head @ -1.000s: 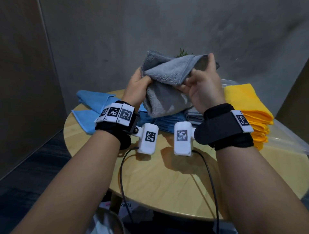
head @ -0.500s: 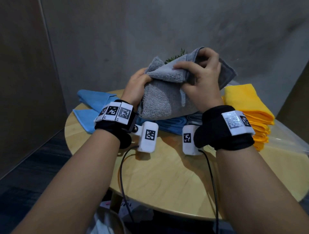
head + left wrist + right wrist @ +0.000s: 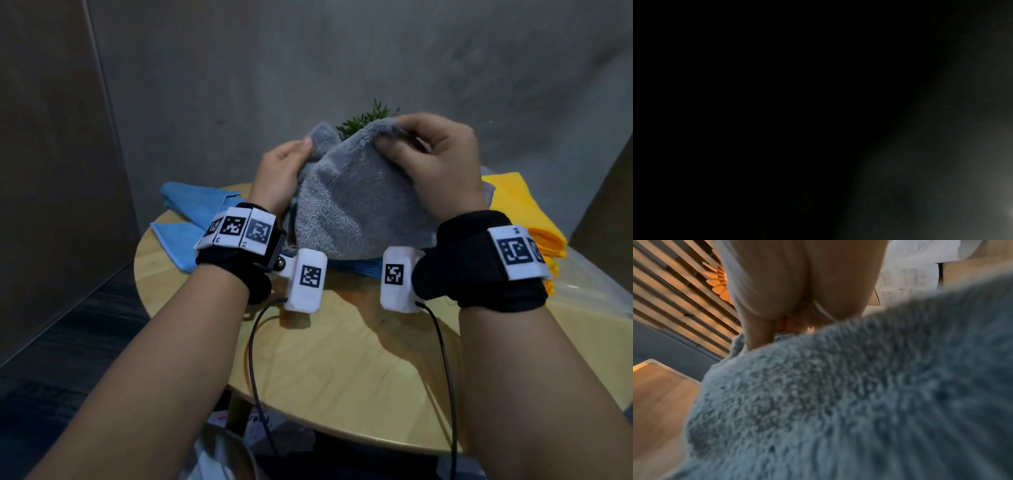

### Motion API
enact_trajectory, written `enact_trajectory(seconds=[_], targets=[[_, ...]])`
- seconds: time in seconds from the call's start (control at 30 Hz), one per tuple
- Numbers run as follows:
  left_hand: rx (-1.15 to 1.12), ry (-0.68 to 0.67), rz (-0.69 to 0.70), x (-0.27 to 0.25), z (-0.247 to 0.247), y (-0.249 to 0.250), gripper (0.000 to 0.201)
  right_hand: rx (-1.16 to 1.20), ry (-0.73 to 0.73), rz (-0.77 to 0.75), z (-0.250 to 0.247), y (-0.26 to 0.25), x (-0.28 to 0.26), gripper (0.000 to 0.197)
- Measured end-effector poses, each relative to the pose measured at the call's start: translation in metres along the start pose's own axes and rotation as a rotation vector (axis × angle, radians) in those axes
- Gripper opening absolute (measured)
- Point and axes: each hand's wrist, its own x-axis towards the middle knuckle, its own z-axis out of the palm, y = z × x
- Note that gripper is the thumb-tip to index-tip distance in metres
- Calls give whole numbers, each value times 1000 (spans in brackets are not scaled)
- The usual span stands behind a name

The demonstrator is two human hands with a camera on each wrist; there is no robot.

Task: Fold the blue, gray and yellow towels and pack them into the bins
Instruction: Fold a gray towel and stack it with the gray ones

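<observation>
Both hands' grip pinching gray towel (image 3: 356, 205) aloft, hiding green sprig (image 3: 364, 118), blue towels (image 3: 195, 212) left, yellow stack (image 3: 517, 205) right

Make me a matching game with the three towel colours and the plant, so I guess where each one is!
Things:
1. gray towel
2. blue towels
3. yellow towels
4. plant

Places:
A. stacked on the table's right side
B. held up in both hands
C. peeking out behind the held towel
D. lying on the table's left side

Pairs: 1-B, 2-D, 3-A, 4-C
</observation>
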Motion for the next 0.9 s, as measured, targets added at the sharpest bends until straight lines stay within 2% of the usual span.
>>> enact_trajectory(seconds=[0.1, 0.2, 0.23, 0.3, 0.43, 0.5, 0.53, 0.6, 0.63, 0.73, 0.83, 0.9], targets=[[-36, 18, 29, 0, -1, 2, 24, 122, -145, 95, 0, -4, -2, 7], [-148, -143, 46, -5, 5, 6, 22, 73, -217, 128, 6, -1, -1, 25], [-176, -218, 46, -8, 9, 7, 21, 30, -204, 129, 8, 1, -1, 25], [-172, -329, 39, -13, 16, 7, 21, -29, -178, 127, 12, 3, 0, 9], [-198, -394, 43, -19, 17, 7, 21, 231, -268, 216, 8, 1, -3, 9], [-146, -414, 65, -20, 18, 9, 14, 246, -200, 229, 7, 0, -3, 10], [-100, -418, 88, -20, 19, 10, 20, 233, -119, 223, 8, 1, -2, 9], [17, -390, 180, -17, 15, 8, 50, 250, 66, 228, 6, 3, 3, 9], [61, -374, 208, -16, 12, 8, 56, 277, 141, 238, 4, 5, 6, 10], [146, -378, 217, -14, 5, 9, 50, 311, 265, 280, 4, 9, 17, 11], [356, -331, 253, -7, 1, 10, 43, 384, 339, 353, -1, 11, 28, 16], [436, -298, 218, 0, -8, 13, 32, 436, 354, 419, -12, 11, 33, 19]])
